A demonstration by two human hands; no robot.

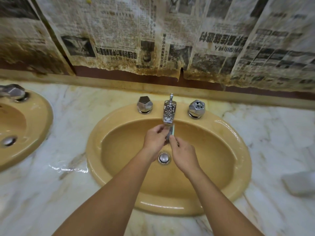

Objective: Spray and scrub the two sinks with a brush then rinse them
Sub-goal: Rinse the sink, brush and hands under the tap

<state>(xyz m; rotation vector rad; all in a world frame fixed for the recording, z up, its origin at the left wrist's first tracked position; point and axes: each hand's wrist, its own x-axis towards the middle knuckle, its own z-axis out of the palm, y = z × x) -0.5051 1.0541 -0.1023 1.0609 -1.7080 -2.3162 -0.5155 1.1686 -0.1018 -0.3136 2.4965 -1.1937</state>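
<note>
Under the chrome spout [169, 113], your left hand [154, 142] and right hand [183, 155] pinch a small pale-green brush [172, 131] above the mustard-yellow oval sink [238, 150]; rinsing seems underway, the neighbouring sink [34, 120] likely next.

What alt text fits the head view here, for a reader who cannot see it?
Two bare hands, left hand and right hand, hold a small brush under the chrome spout of a mustard-yellow sink. A second sink sits left on the wet marble counter, below stained newspapers.
</note>
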